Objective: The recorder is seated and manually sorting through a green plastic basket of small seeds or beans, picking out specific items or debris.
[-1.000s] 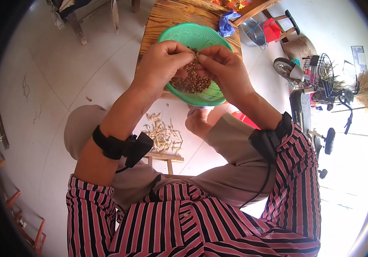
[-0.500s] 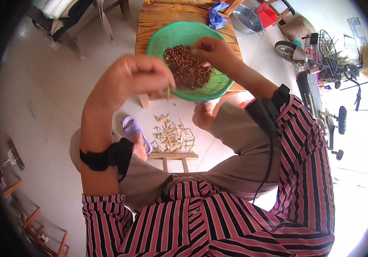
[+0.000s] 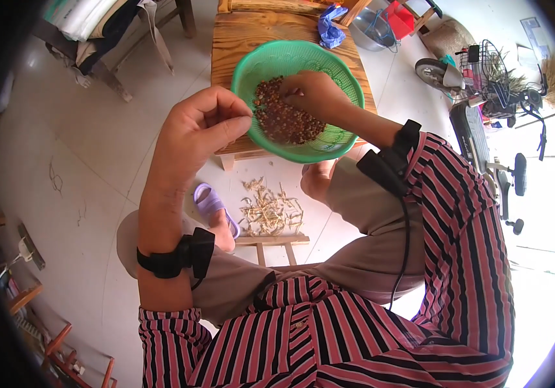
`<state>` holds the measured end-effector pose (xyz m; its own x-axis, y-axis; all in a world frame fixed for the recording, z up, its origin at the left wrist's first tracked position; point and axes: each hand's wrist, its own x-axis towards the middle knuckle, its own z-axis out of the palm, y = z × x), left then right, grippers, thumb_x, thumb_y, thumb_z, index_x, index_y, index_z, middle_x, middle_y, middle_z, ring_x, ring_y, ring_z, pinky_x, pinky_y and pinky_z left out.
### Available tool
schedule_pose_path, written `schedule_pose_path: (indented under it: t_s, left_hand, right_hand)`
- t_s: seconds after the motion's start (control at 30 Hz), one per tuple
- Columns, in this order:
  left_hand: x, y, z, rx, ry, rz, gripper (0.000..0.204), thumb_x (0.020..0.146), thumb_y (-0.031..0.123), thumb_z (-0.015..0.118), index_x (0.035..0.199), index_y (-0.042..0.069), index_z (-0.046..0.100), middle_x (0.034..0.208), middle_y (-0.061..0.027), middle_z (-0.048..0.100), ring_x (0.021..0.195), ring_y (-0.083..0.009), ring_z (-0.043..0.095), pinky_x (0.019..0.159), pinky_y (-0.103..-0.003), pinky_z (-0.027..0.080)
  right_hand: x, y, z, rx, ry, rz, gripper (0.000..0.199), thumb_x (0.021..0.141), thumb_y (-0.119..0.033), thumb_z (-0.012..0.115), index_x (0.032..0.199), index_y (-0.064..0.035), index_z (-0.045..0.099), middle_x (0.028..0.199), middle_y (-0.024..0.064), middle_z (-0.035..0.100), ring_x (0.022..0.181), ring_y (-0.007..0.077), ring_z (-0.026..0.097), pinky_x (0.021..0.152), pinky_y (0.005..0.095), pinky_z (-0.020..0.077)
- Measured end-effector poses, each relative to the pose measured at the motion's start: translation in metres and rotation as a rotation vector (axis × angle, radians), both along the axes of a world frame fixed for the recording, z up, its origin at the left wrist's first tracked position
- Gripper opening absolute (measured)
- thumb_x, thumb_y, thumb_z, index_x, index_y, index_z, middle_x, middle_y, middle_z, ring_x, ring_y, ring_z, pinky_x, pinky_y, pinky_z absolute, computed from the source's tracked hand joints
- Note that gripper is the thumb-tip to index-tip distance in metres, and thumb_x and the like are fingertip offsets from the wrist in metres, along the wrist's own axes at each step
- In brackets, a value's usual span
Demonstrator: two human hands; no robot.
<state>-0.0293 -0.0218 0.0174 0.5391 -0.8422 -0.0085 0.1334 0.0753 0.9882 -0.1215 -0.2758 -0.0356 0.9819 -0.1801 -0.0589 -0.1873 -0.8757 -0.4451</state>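
**Inspector A:** State the position of the green basket (image 3: 348, 84).

**Inspector B:** It sat on the near edge of the wooden bench (image 3: 239, 45), at twelve o'clock from the seated person. It held a heap of small reddish-brown dried pieces (image 3: 284, 123), lying toward its nine o'clock side.

**A:** The right hand (image 3: 313, 94)?

**B:** Inside the basket, resting on the heap. Its grip was curled with the fingertips pressed down into the pieces. Whether it had actually pinched any I could not tell; the fingers hid that.

**A:** And the left hand (image 3: 200, 129)?

**B:** Raised just beside the basket's rim at nine o'clock. Fingers bent inward, thumb laid against the forefinger: a clenched grip. Anything pinched in it was too small to make out.

**A:** Other observations?

**B:** Each wrist carried a black strap with a small box; a cable ran from the right one down the striped sleeve (image 3: 465, 213). On the floor at six o'clock from the basket lay a scatter of pale stalks (image 3: 270, 210). A purple sandal (image 3: 209, 200) lay just beside it at nine o'clock. A blue cloth (image 3: 330, 26) lay on the bench at twelve o'clock, beyond the basket
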Motion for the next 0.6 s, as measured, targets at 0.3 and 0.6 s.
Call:
schedule_pose_path:
  t_s: [0.3,0.6]
  left_hand:
    - [0.0045,0.0023,-0.0073,0.026,-0.022,0.049,0.007,0.084,0.004,0.067,0.09,0.003,0.065,0.078,0.0045,0.06,0.067,-0.0019,0.049,0.061,-0.018,0.038]
    - [0.0031,-0.0028,-0.0044,0.05,-0.019,0.077,0.008,0.083,0.005,0.066,0.091,0.002,0.064,0.076,0.0033,0.059,0.066,-0.0028,0.049,0.059,-0.019,0.038]
  right_hand:
    - [-0.0045,-0.0063,-0.0057,0.035,0.06,-0.129,0.015,0.079,-0.013,0.064,0.094,-0.0115,0.068,0.09,0.0113,0.067,0.087,0.0297,0.064,0.078,0.0394,0.0504]
    - [-0.0001,-0.0036,-0.0079,-0.015,-0.005,-0.027,0.015,0.079,-0.015,0.066,0.093,-0.011,0.069,0.091,0.011,0.067,0.086,0.0283,0.064,0.077,0.039,0.0504]
